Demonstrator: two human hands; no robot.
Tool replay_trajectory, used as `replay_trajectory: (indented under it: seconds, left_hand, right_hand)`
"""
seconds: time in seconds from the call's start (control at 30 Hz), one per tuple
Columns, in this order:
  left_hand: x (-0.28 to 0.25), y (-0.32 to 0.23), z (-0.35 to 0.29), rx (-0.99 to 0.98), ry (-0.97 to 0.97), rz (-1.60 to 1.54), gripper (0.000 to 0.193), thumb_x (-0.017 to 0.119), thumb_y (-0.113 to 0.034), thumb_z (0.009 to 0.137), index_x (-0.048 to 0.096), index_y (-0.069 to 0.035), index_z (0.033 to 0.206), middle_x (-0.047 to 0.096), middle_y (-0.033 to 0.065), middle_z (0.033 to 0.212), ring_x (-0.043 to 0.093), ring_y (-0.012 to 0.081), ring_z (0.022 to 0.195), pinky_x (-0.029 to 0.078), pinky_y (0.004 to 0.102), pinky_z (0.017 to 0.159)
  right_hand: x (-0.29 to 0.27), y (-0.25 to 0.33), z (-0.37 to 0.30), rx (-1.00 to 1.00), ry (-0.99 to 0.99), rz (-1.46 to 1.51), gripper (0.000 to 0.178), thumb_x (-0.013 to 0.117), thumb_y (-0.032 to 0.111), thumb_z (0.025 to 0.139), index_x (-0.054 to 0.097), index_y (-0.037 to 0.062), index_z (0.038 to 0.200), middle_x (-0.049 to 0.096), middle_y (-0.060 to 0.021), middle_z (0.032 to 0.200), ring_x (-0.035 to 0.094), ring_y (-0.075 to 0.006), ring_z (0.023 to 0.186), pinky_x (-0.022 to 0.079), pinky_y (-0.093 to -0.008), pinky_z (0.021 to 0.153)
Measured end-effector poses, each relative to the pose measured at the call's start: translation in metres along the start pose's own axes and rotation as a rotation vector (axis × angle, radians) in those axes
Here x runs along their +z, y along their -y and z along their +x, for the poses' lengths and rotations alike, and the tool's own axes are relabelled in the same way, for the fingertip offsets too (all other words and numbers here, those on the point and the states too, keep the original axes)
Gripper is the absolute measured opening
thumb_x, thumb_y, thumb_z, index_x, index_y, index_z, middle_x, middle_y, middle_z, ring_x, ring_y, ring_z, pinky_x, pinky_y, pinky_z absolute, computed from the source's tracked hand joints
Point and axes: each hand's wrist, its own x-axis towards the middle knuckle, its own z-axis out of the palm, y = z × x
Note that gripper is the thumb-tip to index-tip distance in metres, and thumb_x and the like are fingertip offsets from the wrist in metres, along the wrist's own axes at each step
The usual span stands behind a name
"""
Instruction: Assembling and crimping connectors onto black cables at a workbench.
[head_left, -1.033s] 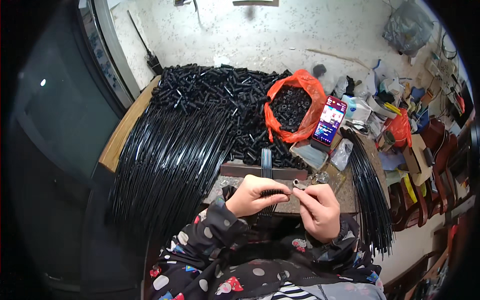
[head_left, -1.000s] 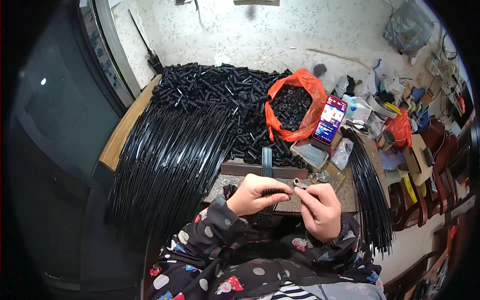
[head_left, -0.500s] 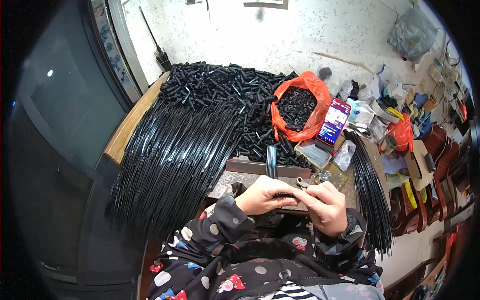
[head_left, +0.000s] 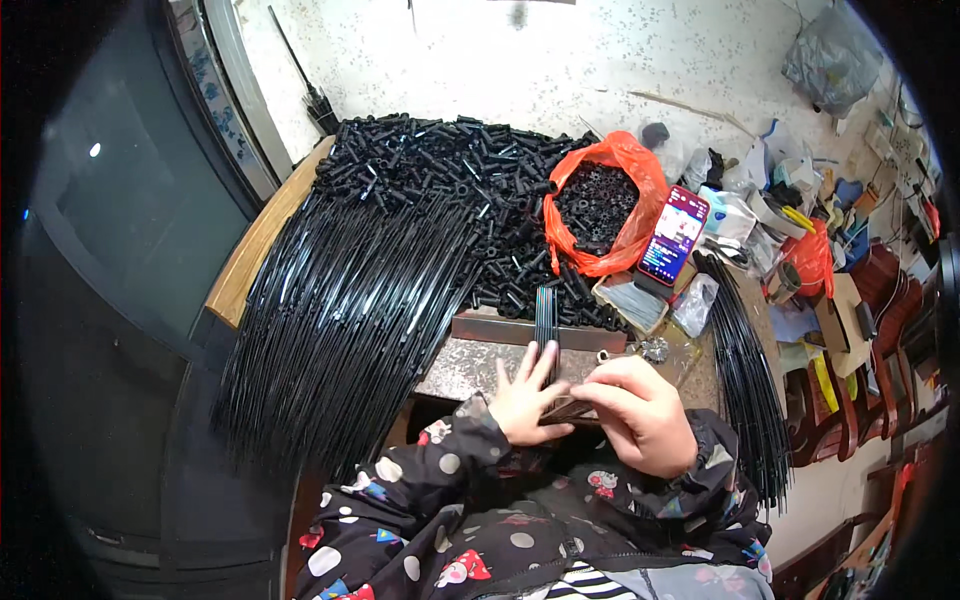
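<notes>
Fingers spread, my left hand [head_left: 520, 400] is open at the near table edge, its fingertips touching or hovering over the near end of a small bundle of thin black rods [head_left: 546, 310]. That bundle lies across a brown, straight-edged bar [head_left: 488, 326]. Just to the right, my right hand [head_left: 642, 415] is closed in a pinch, thumb and index finger together near my left thumb. What sits between those fingertips, if anything, is too small to make out. Something dark shows below the hands, partly hidden.
Black tubular parts [head_left: 430, 170] are heaped at the back. Long black rods [head_left: 340, 330] cover the left; another bundle [head_left: 740, 390] hangs at right. An orange-red bag [head_left: 637, 155] holds small black pieces. Beside it stand a lit phone [head_left: 673, 235] and a tray [head_left: 632, 303].
My left hand has gone from closed around a small black ridged piece to open with spread fingers. That piece no longer shows. My right hand stays pinched, and the view has shifted slightly.
</notes>
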Motion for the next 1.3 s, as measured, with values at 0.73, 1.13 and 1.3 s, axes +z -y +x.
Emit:
replay_trajectory:
  seconds: [0.73, 1.13, 1.3]
  left_hand:
    - [0.006, 0.009, -0.045, 0.129, 0.076, 0.089, 0.078, 0.054, -0.047, 0.055, 0.027, -0.001, 0.112, 0.023, 0.0160, 0.119, 0.021, 0.0270, 0.111, 0.019, 0.0431, 0.086]
    - [0.005, 0.004, -0.043, 0.137, 0.069, -0.079, 0.072, 0.054, -0.034, 0.054, 0.029, 0.004, 0.109, 0.024, 0.0207, 0.116, 0.024, 0.0309, 0.109, 0.021, 0.0381, 0.087]
    - [0.004, 0.004, -0.046, 0.147, 0.056, -0.107, 0.076, 0.058, -0.033, 0.051, 0.028, 0.005, 0.110, 0.024, 0.0204, 0.117, 0.024, 0.0309, 0.109, 0.022, 0.0378, 0.087]
  right_hand:
    - [0.025, -0.173, -0.022, 0.398, -0.153, -0.690, 0.006, 0.053, 0.010, 0.061, 0.052, 0.0045, 0.062, 0.045, -0.0056, 0.068, 0.044, -0.0215, 0.069, 0.039, -0.0299, 0.058]
    - [0.068, -0.143, -0.011, 0.292, 0.096, -0.459, 0.015, 0.042, 0.008, 0.065, 0.049, 0.0055, 0.079, 0.043, -0.0084, 0.068, 0.047, -0.0233, 0.067, 0.040, -0.0309, 0.056]
    - [0.025, -0.152, -0.006, 0.248, -0.233, -0.522, 0.016, 0.043, 0.005, 0.063, 0.051, 0.0038, 0.077, 0.049, -0.0093, 0.068, 0.049, -0.0253, 0.067, 0.040, -0.0316, 0.059]
